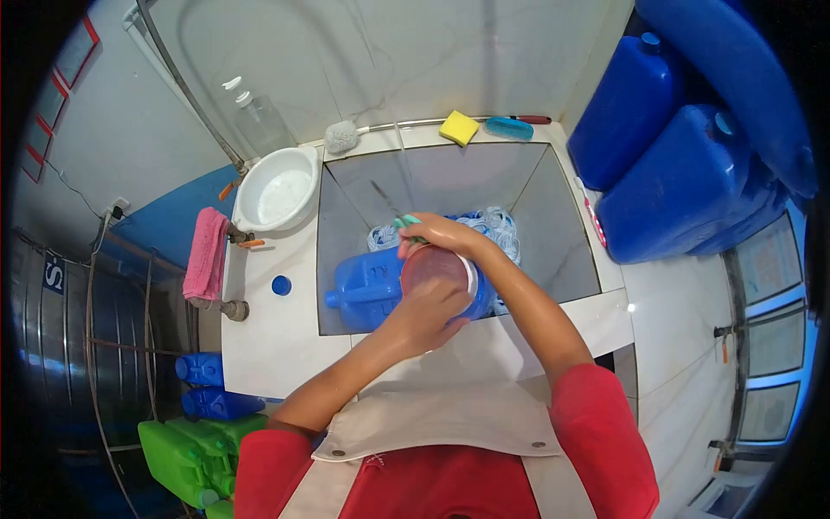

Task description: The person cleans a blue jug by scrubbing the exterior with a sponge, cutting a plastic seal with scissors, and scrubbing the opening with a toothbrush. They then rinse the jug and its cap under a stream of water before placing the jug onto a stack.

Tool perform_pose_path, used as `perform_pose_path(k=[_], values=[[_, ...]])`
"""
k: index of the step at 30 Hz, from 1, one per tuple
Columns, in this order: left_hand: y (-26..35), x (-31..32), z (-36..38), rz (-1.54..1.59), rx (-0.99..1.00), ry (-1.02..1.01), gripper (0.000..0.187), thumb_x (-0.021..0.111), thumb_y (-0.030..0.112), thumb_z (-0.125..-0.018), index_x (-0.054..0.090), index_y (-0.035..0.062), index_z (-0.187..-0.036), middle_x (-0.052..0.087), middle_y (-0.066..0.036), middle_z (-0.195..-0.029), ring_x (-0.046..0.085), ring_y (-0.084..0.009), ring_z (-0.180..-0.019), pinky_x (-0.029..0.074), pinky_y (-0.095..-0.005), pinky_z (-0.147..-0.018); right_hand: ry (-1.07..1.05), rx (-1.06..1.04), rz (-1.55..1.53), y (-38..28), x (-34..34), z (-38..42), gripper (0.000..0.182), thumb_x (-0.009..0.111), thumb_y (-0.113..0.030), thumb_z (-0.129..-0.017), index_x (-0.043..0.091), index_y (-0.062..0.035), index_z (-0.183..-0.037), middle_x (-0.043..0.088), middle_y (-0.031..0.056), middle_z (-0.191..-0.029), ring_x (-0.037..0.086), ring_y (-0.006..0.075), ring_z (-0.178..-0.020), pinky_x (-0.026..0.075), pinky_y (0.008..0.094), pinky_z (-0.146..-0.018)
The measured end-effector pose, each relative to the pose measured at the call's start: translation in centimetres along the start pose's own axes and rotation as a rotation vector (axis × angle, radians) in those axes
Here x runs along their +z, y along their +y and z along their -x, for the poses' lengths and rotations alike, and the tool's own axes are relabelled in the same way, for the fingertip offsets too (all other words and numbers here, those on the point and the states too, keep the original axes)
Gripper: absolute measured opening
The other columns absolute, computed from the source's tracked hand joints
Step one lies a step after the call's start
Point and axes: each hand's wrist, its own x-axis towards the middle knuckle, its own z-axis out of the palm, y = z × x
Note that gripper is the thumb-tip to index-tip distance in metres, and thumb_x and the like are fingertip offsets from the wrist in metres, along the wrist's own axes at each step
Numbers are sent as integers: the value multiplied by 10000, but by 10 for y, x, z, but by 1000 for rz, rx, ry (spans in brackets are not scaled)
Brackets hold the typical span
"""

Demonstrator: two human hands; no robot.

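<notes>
Above the sink (553,251) my left hand (424,313) is closed at the near side of a reddish round container (435,266) with a pale rim. Part of its fingers is hidden. My right hand (437,232) is at the container's far edge, fingers wrapped around a thin tool with a green handle (405,222). Its slim dark end points up and left; I cannot make out its kind. Beneath both hands a blue jerrycan (363,292) lies on its side in the sink. Blue-and-white stringy material (501,232) sits behind it.
On the ledge are a white basin (278,186), a pump bottle (259,117), a round scrubber (341,137), a yellow sponge (459,128) and a blue brush (509,129). A blue cap (281,285) lies left. Large blue jerrycans (670,199) stand right; green ones (186,450) sit lower left.
</notes>
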Motion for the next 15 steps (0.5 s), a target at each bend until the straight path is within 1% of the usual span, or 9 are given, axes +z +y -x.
perform_pose_path(k=[1,2,3,5,7,9,11,12,15], values=[[0,-5,-11,-152,284,215,386,660,281,-777,552,104,-1102,531,-118,-1173,541,-376,-984,456,-437,-827,-82,85,-293,7,-3,-17,220,499,-219,-901,500,-9,-969,629,165,-935,607,271,-957,445,362,-886],[-6,-6,-15,-155,292,222,386,660,281,-777,552,104,-1102,531,-118,-1173,541,-376,-984,456,-437,-827,-165,169,-583,12,-7,-25,198,505,-208,-899,509,-22,-966,626,162,-969,598,253,-981,432,376,-915],[-16,-5,-19,-201,207,157,449,676,299,-757,535,125,-1146,469,-112,-1232,503,-372,-1036,438,-431,-864,-162,164,-573,13,-12,-25,198,505,-208,-899,509,-22,-966,626,162,-969,598,253,-981,432,376,-915],[-30,-4,-26,-250,119,94,514,692,317,-737,518,146,-1189,407,-106,-1290,465,-367,-1089,420,-425,-902,291,-204,-949,21,-22,-15,224,496,-239,-901,489,-32,-988,611,193,-988,597,269,-974,436,345,-915],[-37,-3,-28,-62,-153,-44,556,694,362,-729,498,185,-1218,421,-136,-1272,474,-408,-1061,435,-434,-877,465,-291,-828,30,-36,14,225,466,-243,-925,480,-37,-1014,600,180,-1024,570,258,-1025,392,346,-958],[-34,-1,-26,-65,-296,-28,532,637,425,-774,499,115,-1183,463,-187,-1226,506,-408,-1035,446,-463,-838,658,-271,-611,26,-22,53,233,443,-246,-942,473,-37,-1041,596,167,-1045,555,256,-1053,367,362,-975],[-44,7,-24,41,-553,100,571,527,488,-847,489,-29,-1085,571,-282,-989,593,-410,-869,486,-478,-698,777,-287,-348,30,7,89,252,437,-253,-949,466,-31,-1064,590,146,-1067,541,256,-1075,352,378,-983],[-47,12,-22,43,-554,97,571,527,488,-847,489,-29,-1085,571,-282,-989,593,-410,-869,486,-478,-698,814,-303,-212,35,23,102,266,439,-258,-950,461,-24,-1075,587,135,-1078,534,256,-1087,347,384,-986],[-49,25,-4,-9,-690,113,645,422,510,-901,478,-131,-940,568,-321,-684,622,-399,-664,491,-462,-540,918,-406,195,37,71,103,261,452,-236,-943,459,-15,-1081,615,119,-1027,570,251,-1035,394,365,-928]])
